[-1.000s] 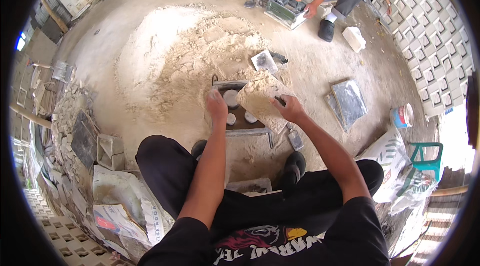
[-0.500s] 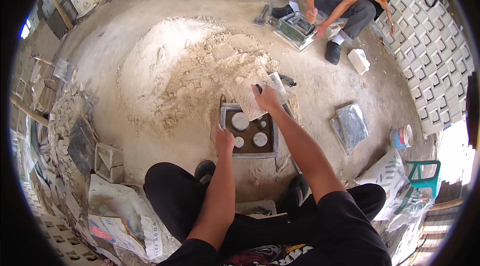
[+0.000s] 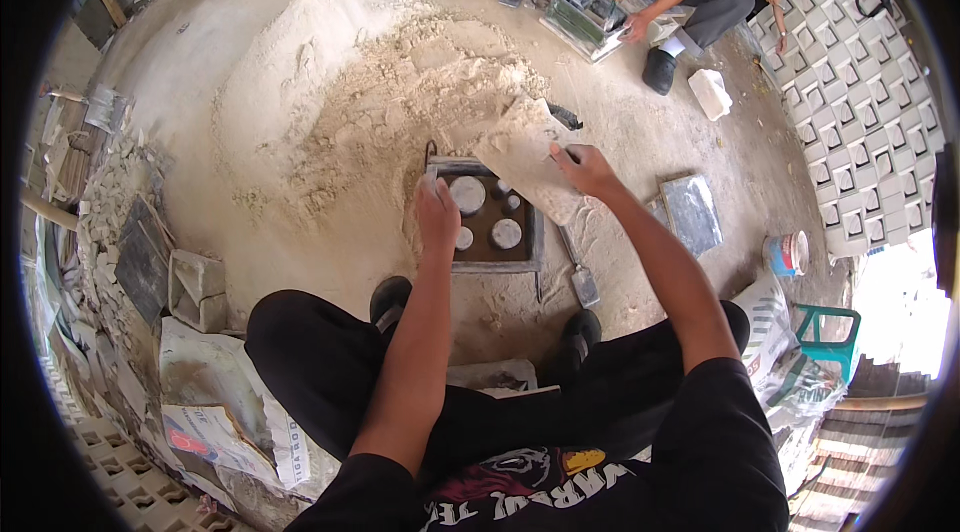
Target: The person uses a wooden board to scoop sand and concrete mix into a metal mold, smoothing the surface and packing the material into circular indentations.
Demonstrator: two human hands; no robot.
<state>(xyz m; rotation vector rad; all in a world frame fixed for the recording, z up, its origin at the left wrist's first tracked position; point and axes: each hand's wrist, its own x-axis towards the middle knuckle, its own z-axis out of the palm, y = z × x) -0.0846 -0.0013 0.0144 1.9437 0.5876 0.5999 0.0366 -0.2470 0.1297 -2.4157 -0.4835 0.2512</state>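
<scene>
Brings dusty board [image 3: 525, 159] farther right, clenched in right fingers [image 3: 566, 164]; curls left fingers [image 3: 431, 196], hold unclear, by tray's [image 3: 495, 268] left edge on powdery floor [image 3: 310, 252].

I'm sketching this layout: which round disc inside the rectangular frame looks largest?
The pale disc in the far-left corner of the rectangular frame; its top looks wider than even the near-right disc, the next largest.
</scene>
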